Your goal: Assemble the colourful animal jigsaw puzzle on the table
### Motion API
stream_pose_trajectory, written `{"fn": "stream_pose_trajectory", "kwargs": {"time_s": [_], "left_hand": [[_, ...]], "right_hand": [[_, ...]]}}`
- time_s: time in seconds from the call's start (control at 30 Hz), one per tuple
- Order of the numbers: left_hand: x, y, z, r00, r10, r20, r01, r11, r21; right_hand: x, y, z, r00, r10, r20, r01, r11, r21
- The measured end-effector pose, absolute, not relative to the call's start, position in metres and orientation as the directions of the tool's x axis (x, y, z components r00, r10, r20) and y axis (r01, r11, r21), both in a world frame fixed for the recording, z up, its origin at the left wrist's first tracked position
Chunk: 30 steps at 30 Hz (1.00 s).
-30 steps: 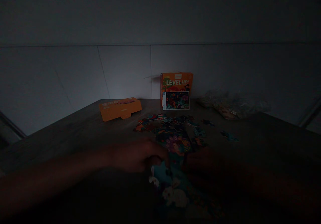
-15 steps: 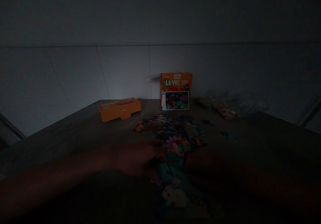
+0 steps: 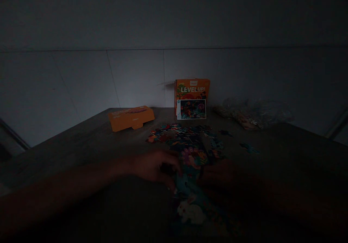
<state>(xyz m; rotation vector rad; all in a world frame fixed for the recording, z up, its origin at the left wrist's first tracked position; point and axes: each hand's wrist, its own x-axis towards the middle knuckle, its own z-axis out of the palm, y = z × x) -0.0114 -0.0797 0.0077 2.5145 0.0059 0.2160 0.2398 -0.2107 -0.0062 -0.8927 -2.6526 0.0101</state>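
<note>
A partly joined jigsaw puzzle (image 3: 191, 214) lies in front of me, with a white rabbit on its near part and pink and purple shapes farther up. At its left edge my left hand (image 3: 159, 167) is curled, thumb and fingertips closed on a teal puzzle piece (image 3: 183, 183). My right hand (image 3: 220, 173) rests against the puzzle's right edge; deep shadow hides its fingers. Loose puzzle pieces (image 3: 163, 132) lie in a heap just beyond the joined part.
At the back stands an orange box (image 3: 192, 87) with a picture card (image 3: 191, 109) leaning on it. An orange box lid (image 3: 132, 119) lies to the left. Clear plastic bags of pieces (image 3: 247, 118) lie at back right, a stray piece (image 3: 249, 148) nearer. The light is very dim.
My left hand's fingers have lifted and curled more, with the thumb now at the teal piece. My right hand has shifted only slightly. The view has moved a little.
</note>
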Motion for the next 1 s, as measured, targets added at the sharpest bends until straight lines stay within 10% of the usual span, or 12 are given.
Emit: {"fn": "stream_pose_trajectory", "kwargs": {"time_s": [1.0], "left_hand": [[-0.007,-0.074,0.003,0.968,0.101,0.229,-0.059,-0.796,0.603]], "right_hand": [[0.231,-0.219,0.013,-0.855,0.457,0.244,0.406,0.883,-0.235]]}}
